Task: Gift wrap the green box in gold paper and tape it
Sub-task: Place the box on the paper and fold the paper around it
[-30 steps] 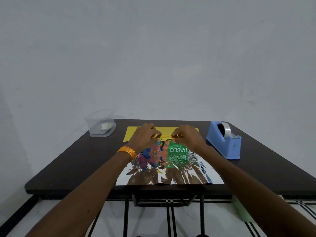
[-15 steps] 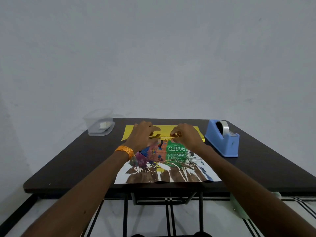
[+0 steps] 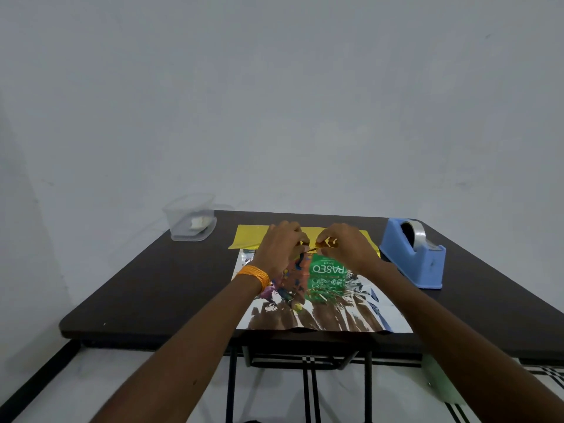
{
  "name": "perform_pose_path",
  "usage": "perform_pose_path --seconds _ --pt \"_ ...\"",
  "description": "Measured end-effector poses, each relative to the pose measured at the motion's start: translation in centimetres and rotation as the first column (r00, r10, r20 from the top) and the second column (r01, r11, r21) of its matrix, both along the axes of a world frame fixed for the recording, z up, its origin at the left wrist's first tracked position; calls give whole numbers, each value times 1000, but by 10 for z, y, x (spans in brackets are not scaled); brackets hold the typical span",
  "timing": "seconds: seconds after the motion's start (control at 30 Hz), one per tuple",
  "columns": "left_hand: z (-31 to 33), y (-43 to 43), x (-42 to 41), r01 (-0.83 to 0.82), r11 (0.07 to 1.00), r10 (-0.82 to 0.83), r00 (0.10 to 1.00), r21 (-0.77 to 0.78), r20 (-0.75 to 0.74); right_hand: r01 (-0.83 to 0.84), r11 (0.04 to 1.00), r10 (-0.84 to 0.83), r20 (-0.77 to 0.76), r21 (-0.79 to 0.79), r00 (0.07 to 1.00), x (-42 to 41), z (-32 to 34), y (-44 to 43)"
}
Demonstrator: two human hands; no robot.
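Note:
The green box [image 3: 328,268], with white lettering and a colourful side, stands in the middle of the dark table [image 3: 146,288]. It sits on a sheet of gold paper [image 3: 248,236] whose silver underside [image 3: 329,319] faces up toward me and mirrors the box. My left hand [image 3: 279,248] and my right hand [image 3: 346,247] meet over the box's far top edge. Both pinch a thin gold edge of the paper between fingers and thumb. The far part of the box is hidden behind my hands.
A blue tape dispenser [image 3: 412,257] with a roll of clear tape stands to the right of the paper. A clear plastic tub [image 3: 189,221] with something white inside sits at the table's back left corner. The paper's near edge reaches the table's front edge.
My hands have drawn closer together over the box's far edge. The gold strip between them looks shorter. The box and dispenser have not moved.

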State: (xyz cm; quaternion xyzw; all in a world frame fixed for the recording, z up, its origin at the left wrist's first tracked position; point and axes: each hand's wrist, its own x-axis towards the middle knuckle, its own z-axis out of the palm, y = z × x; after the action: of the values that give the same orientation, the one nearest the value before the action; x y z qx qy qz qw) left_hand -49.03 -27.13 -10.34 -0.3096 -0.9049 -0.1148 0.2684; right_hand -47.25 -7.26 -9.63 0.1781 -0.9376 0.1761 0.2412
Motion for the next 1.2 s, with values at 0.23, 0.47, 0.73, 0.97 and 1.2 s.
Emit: perform_pose_path --seconds 0.23,0.47,0.73,0.97,1.2 --pt "2 1 -4 32 999 -33 999 35 25 -1 998 -2 -45 -61 999 1 -10 1" --pt "9 9 -9 28 998 -24 998 -58 64 13 999 -15 -42 -51 999 -2 -9 4" --pt "5 11 -14 16 999 -15 999 -27 38 88 881 -139 -75 -465 987 13 1 23" --pt "6 14 -13 4 999 -3 999 -32 41 479 760 -587 -147 -439 796 42 10 99" --pt "8 16 -9 -2 999 6 998 -51 65 698 537 -750 111 -474 652 55 -21 126"
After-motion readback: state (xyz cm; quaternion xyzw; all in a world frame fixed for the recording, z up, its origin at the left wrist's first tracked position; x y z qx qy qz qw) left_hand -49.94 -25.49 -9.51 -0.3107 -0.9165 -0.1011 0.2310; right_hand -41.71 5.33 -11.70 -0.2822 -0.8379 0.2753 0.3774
